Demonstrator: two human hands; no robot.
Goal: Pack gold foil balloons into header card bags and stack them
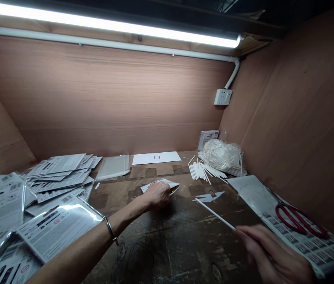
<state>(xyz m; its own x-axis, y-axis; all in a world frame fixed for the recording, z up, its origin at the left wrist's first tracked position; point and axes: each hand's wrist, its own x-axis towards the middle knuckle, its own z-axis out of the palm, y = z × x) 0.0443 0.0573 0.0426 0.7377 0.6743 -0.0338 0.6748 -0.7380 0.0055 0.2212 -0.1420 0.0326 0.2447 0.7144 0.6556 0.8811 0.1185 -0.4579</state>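
My left hand point(157, 195) reaches across the worn bench and closes its fingers on a small folded white card packet point(171, 184) lying near the middle. A metal bangle point(111, 230) sits on that wrist. My right hand point(275, 256) is low at the right, its fingers pinched round one thin white stick point(214, 213) that points up and to the left. A small white paper cut-out point(209, 196) lies on the bench between the two hands.
A heap of printed plastic packets point(36, 205) covers the left side. Loose white sticks point(200, 171) and a bagged bundle point(222, 157) lie at the back right. Red-handled scissors point(298, 221) rest on a label sheet point(291, 232). Plywood walls enclose the bench.
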